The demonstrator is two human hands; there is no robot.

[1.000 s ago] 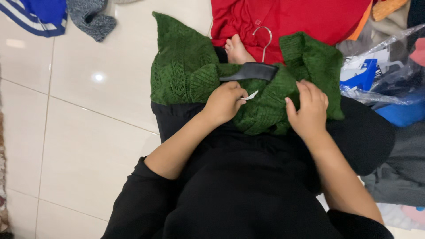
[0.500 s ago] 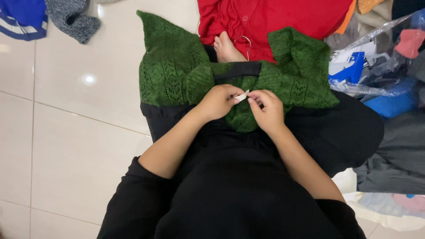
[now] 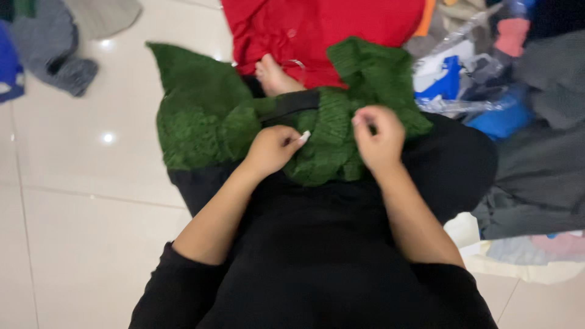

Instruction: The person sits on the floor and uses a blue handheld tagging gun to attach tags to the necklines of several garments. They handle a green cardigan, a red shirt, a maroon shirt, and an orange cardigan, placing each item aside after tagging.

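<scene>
Across the lap, the left hand (image 3: 272, 149) pinches a small white tag (image 3: 303, 136), while the right hand (image 3: 379, 137) is clenched in the green knit sweater (image 3: 201, 116), likely steadying it. Beyond lies a red garment (image 3: 323, 30); bare tiled floor (image 3: 73, 201) opens left, clutter crowds right.

Bright and even from overhead. Two small glare spots on the glossy white floor tiles (image 3: 91, 201), one beside the green knitted sweater (image 3: 207, 116), one near the top edge. Soft, short shadows only, tucked under the sweater's hem. Motion blur everywhere: knit texture smeared, left hand (image 3: 271, 149) and right hand (image 3: 379, 137) soft-edged, clothes pile (image 3: 518, 79) at right smudged worst. Red garment (image 3: 317, 30) strongly saturated, black clothing nearly detail-free.
</scene>
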